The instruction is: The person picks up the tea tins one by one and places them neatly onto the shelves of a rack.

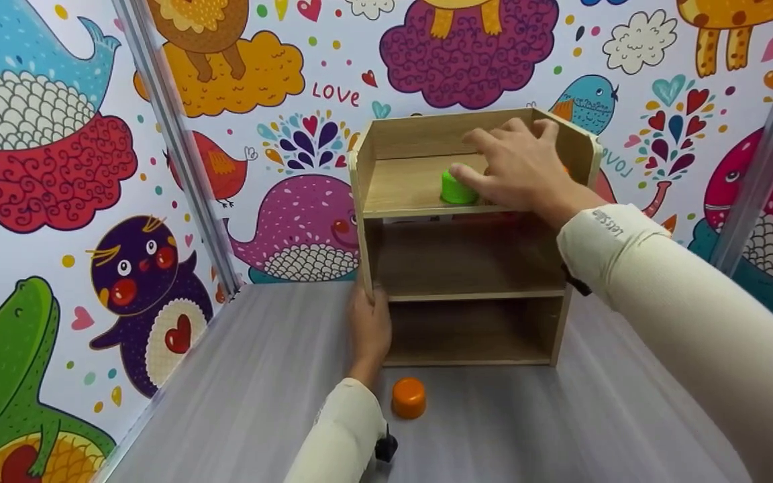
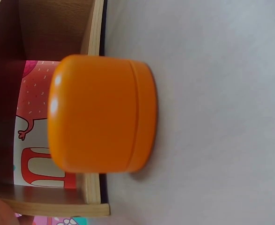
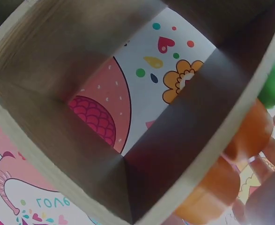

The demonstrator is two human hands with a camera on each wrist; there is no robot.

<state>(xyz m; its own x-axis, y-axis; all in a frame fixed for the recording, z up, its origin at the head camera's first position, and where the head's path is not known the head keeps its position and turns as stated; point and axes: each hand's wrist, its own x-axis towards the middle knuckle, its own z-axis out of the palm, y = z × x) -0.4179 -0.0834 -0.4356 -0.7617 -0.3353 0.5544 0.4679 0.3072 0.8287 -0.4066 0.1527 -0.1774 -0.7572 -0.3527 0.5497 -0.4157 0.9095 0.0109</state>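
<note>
A small three-tier wooden shelf (image 1: 474,295) stands upright on the table. My left hand (image 1: 368,329) grips the edge of its left side panel, about halfway up. Over the top tier, my right hand (image 1: 517,164) reaches in with its fingers spread and arched. Its thumb overlaps a bright green plastic cap (image 1: 457,188) at the tier's front. Two orange caps (image 3: 250,131) (image 3: 210,194) sit beside the green one in the right wrist view, close to my fingertips; in the head view the hand mostly hides them. Another orange cap (image 2: 97,115) rests on the table before the shelf.
Patterned wall panels (image 1: 306,60) with cartoon animals stand behind and to the left, joined by metal posts (image 1: 178,147). The grey table (image 1: 259,382) extends around the shelf. The shelf's lower tiers are partly open at the back.
</note>
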